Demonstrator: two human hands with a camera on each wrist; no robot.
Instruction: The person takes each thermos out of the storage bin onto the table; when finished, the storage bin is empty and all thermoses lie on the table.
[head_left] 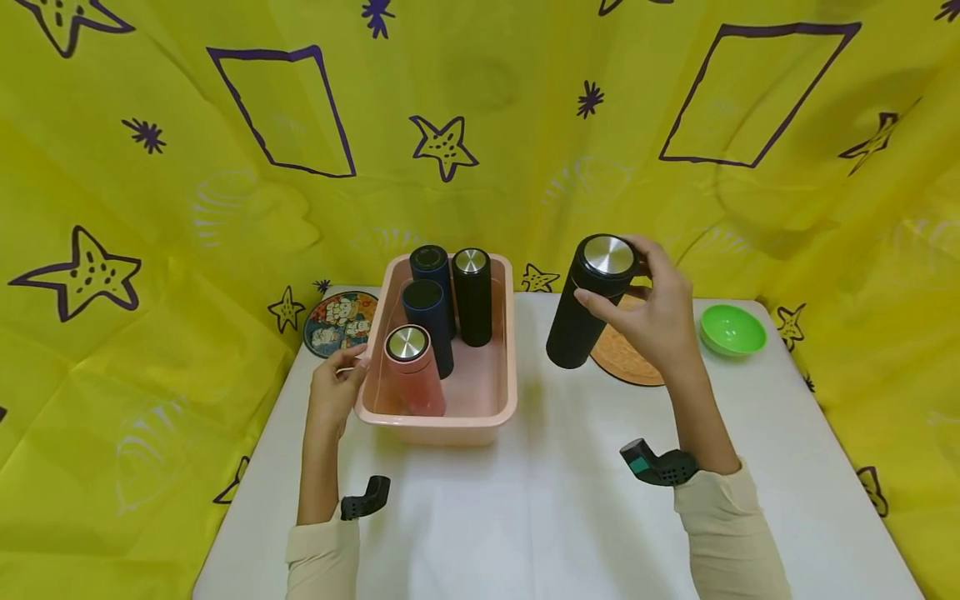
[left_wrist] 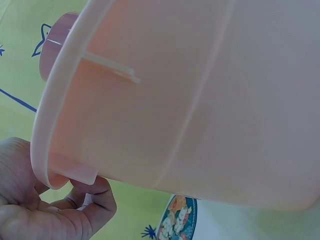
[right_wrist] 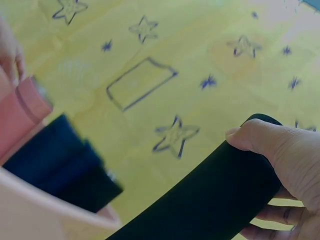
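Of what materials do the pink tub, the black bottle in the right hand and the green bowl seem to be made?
Pink tub: probably plastic, smooth, satiny; its turned-over rim looks moulded.
Black bottle in the right hand: evenly matt, perhaps coated metal; the silvery lid top has radial streaks, like brushed metal.
Green bowl: likely plastic, glossy, with bright reflections.

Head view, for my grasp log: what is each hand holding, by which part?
The right hand holds a black bottle by its upper part, near the lid; the left hand grips the pink bin by its left rim.
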